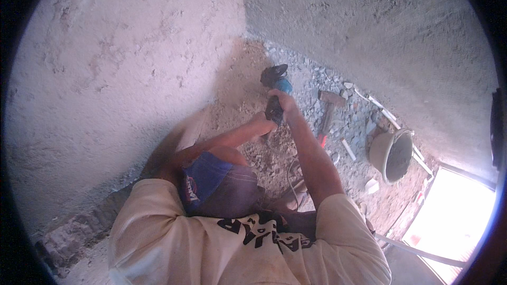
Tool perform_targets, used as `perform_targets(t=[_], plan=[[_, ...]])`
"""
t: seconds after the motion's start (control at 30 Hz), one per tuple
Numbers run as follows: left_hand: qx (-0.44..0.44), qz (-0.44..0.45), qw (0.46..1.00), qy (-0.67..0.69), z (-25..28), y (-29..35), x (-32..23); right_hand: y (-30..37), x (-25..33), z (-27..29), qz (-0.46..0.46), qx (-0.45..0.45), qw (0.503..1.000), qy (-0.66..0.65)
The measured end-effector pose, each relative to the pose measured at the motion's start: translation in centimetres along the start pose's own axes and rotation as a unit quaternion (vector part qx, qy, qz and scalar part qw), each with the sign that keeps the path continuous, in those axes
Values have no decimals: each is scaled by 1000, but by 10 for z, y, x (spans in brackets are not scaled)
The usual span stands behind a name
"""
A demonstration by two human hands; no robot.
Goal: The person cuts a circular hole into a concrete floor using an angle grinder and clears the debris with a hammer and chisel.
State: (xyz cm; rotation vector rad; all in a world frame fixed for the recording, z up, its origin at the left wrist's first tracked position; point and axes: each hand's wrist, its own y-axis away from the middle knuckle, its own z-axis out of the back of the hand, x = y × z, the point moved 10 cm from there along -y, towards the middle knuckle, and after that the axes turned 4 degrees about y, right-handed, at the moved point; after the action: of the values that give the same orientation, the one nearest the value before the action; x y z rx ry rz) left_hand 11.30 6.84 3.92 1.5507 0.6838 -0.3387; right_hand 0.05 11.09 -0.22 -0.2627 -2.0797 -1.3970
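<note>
Neither of my hands is in view. In front of me, a person (248,243) in a light shirt and a blue cap (207,177) bends over the rubble, seen from behind and above. This person's left hand (262,124) and right hand (285,102) grip a blue and black power tool (280,84) that looks like an angle grinder. Its dark front end is close to the rubble near the corner of two walls. To the right of the tool, a hammer (331,100) with a partly red handle lies on the rubble.
Rough walls meet at the far corner. Broken rubble (311,76) covers the ground. A pale bucket (378,150) with grey contents leans near the right wall. White strips (388,114) lie along that wall, with a short white piece (348,149) nearby. Bright light fills an opening (449,221).
</note>
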Motion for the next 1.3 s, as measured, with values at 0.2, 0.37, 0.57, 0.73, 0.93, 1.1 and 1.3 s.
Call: perform_targets(t=[0.2, 0.37, 0.57, 0.73, 0.93, 1.1, 1.3], plan=[[129, -6, 988, 86, -28, 29, -28, -3, 1, 11, 4, 46, 999, 22], [254, 23, 866, 431, -46, 31, -44, 32, 18, -17, -48, 109, 989, -88], [206, -14, 901, 381, -44, 21, -47, 61, 43, -25, -19, 82, 996, 13], [-2, -50, 984, 169, -12, 24, -45, 79, 60, -36, -5, 22, 957, 288], [163, 58, 941, 290, -45, 51, -59, 58, 39, -30, -53, 170, 984, -9], [103, 11, 954, 280, -20, 31, -53, 68, 36, -60, -40, 181, 979, -84], [172, 14, 922, 346, -23, 33, -53, 38, 34, -29, 19, 100, 988, 113]])
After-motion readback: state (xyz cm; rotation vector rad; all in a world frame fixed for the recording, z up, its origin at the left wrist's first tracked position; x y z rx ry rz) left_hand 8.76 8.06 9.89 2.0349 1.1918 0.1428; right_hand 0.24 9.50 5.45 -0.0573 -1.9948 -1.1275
